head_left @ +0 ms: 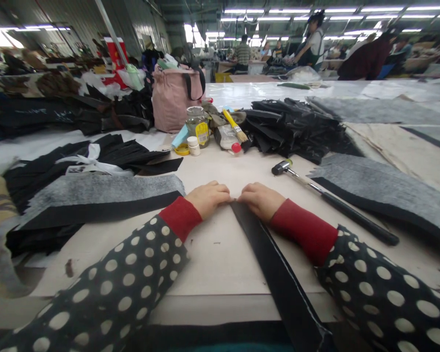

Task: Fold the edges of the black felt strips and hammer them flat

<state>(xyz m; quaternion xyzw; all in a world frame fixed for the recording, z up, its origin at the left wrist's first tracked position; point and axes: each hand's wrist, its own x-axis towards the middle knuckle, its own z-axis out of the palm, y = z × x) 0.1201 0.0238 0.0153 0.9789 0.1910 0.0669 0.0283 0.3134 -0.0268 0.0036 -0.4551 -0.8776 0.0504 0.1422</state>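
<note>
While both forearms, in black sleeves with cream dots [132, 281] and red ribbed cuffs [181, 217], reach forward over a pale, flat work surface [212, 259], the two bare hands almost meet at its middle. The left hand [208, 199] and the right hand [262, 200] have their fingers curled and pinch the far end of a long, narrow black strip [278, 271] with a whitish line along its right side. From there the strip slants toward the wearer, between the forearms, and crosses the near edge of the surface.

Just beyond the right cuff lies a hammer [337, 203] with a black handle and metal shaft. Grey, fuzzy-faced pieces with black borders lie on either side, one near the left hand [106, 190], another past the hammer [388, 183]. Farther back stand a clear glass jar with a yellow label [197, 125] and a small white bottle [193, 145], near a yellow-handled brush [235, 125].
</note>
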